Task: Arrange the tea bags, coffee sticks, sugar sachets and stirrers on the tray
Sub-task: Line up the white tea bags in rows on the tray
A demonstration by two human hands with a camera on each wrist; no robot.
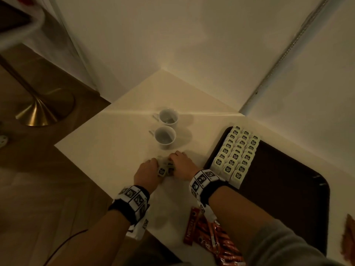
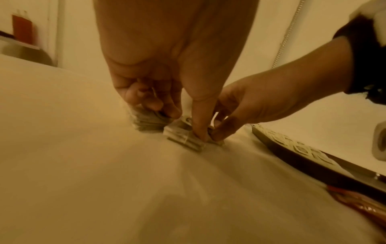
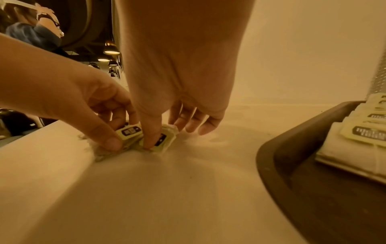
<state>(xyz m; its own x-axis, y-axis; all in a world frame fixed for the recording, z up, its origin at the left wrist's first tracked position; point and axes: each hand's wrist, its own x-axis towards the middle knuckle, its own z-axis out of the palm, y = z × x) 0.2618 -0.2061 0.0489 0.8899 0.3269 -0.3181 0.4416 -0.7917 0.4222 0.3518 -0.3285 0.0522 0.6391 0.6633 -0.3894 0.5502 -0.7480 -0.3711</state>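
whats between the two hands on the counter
A small pile of loose tea bags, gripped by the left hand and the right hand from either side; clearest in the right wrist view.

Very little here can be read. The one legible brand sits on the red coffee sticks (image 1: 192, 228) at the bottom centre of the head view: white letters running lengthwise down the nearest stick that look like "NESCAFÉ" (the first letters are clear, the last ones blur). The tea bags (image 1: 236, 153) in rows on the dark tray (image 1: 284, 169), right of centre, each carry a black label with pale lettering, too small and soft to make out. The wrist bands (image 1: 204, 179) bear black-and-white square marker patterns, not words. In the right wrist view, the loose tea bags (image 3: 130, 132) under the fingers show the same dark label, its print unreadable.
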